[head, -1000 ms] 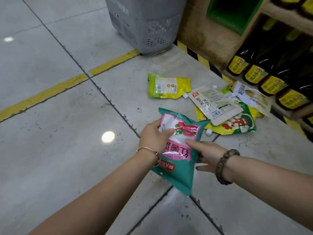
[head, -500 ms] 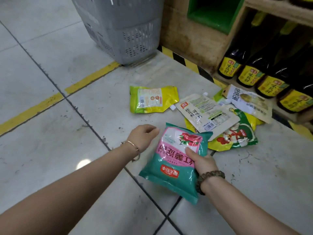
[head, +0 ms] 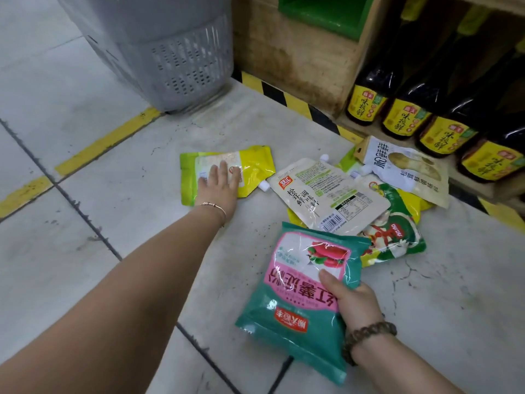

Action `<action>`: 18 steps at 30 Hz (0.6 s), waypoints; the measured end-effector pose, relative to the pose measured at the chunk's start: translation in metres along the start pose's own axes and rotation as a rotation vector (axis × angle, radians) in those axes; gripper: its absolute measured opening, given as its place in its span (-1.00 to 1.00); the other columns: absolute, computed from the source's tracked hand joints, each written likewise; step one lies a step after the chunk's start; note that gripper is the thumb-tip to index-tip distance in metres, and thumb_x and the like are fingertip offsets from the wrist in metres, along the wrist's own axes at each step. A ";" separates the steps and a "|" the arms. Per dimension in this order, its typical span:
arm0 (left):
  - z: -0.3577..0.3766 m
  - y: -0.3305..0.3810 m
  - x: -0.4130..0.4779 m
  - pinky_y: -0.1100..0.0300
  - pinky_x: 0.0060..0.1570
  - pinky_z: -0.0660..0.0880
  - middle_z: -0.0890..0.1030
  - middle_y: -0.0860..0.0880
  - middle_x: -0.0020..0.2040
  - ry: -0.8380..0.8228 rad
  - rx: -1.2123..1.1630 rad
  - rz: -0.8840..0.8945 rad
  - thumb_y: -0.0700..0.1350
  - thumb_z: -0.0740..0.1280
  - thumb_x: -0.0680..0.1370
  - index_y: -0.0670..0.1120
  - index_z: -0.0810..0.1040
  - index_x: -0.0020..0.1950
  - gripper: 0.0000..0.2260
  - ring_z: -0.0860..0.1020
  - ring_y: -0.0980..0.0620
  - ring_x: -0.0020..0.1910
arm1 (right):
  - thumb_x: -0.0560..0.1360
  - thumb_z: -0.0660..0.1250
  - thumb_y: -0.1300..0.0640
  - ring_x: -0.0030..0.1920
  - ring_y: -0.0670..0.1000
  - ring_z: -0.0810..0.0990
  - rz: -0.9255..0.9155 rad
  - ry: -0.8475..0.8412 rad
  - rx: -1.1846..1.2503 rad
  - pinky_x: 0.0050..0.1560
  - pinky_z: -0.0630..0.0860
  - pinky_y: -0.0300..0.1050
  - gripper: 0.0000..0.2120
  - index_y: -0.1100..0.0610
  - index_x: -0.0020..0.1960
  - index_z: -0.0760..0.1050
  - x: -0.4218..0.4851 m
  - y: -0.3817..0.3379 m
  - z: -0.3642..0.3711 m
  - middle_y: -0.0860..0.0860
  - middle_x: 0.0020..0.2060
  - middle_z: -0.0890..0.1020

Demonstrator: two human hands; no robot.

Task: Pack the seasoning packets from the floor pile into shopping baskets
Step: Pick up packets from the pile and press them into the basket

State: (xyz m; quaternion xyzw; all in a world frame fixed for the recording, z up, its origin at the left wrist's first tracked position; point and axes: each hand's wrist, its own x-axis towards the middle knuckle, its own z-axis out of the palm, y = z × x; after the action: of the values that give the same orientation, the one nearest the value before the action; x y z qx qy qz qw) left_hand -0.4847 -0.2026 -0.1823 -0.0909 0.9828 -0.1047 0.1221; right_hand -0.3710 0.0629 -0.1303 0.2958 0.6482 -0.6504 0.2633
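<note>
A teal and pink packet (head: 301, 302) is held off the floor by my right hand (head: 350, 301), thumb on its front and fingers behind it. My left hand (head: 220, 184) lies flat with straight fingers on a yellow spouted pouch (head: 255, 169) on the floor. To the right lies a pile: a white spouted pouch (head: 326, 194), a second white pouch (head: 406, 169) and a yellow-green packet (head: 395, 237) beneath them. A grey shopping basket (head: 170, 55) stands at the back left.
A wooden shelf unit (head: 292, 49) with black-yellow hazard tape at its foot runs along the back right. Dark sauce bottles (head: 397, 109) with yellow labels stand on its lowest shelf. A yellow line (head: 105, 140) crosses the tiled floor.
My left hand let go of the teal packet and reached forward onto the yellow pouch. My right hand took over the teal packet and keeps it lifted.
</note>
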 end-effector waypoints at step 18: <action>-0.043 -0.010 -0.042 0.01 -0.10 0.41 0.54 -0.28 0.14 0.096 -0.286 -0.038 -0.10 0.29 0.54 -0.13 0.32 0.38 -0.58 0.54 -0.30 0.07 | 0.44 0.41 0.13 -0.21 0.17 0.66 0.003 0.139 0.122 -0.06 0.59 0.14 -0.88 0.18 -0.14 0.56 -0.020 -0.006 -0.044 0.14 -0.31 0.69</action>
State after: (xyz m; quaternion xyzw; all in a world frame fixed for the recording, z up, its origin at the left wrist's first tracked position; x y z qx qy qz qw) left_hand -0.4541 -0.1958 -0.1301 -0.1210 0.9905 0.0298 0.0586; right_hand -0.3594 0.1062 -0.1113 0.3567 0.6237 -0.6661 0.2003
